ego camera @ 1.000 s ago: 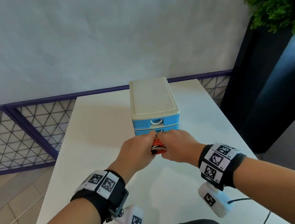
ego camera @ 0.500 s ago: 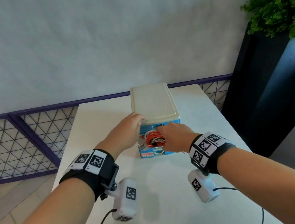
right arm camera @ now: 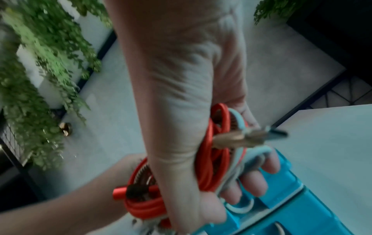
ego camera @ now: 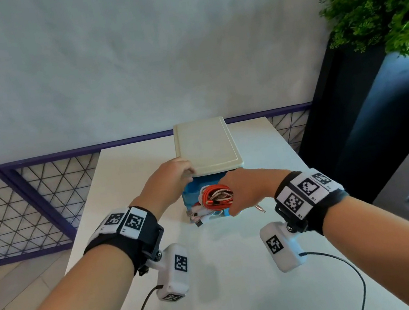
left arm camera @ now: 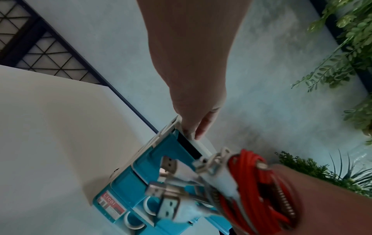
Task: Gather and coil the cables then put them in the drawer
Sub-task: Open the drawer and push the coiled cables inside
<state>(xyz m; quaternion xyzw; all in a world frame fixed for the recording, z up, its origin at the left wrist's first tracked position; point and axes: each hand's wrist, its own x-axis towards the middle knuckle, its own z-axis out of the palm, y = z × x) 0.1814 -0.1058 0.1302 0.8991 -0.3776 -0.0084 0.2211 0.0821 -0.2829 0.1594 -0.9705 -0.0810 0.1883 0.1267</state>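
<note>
A small blue drawer unit (ego camera: 190, 197) with a cream top (ego camera: 206, 146) stands in the middle of the white table (ego camera: 132, 183). My left hand (ego camera: 174, 176) rests on the top's front left corner, its fingers (left arm camera: 198, 127) lying fairly straight on the cream edge. My right hand (ego camera: 244, 188) grips a coiled bundle of red and white cables (ego camera: 216, 199) right in front of the unit's upper drawers. USB plugs (left arm camera: 167, 165) stick out of the bundle. A dark slot (left arm camera: 187, 143) shows under the cream top; whether a drawer is pulled out I cannot tell.
A green plant (ego camera: 383, 3) in a dark planter (ego camera: 354, 116) stands right of the table. A purple lattice rail (ego camera: 18, 213) runs behind and to the left. Bare white tabletop lies between me and the unit.
Both hands were together at the drawer front a second ago. My left hand has since gone up onto the cream top, while the right keeps the cable bundle in front of the unit.
</note>
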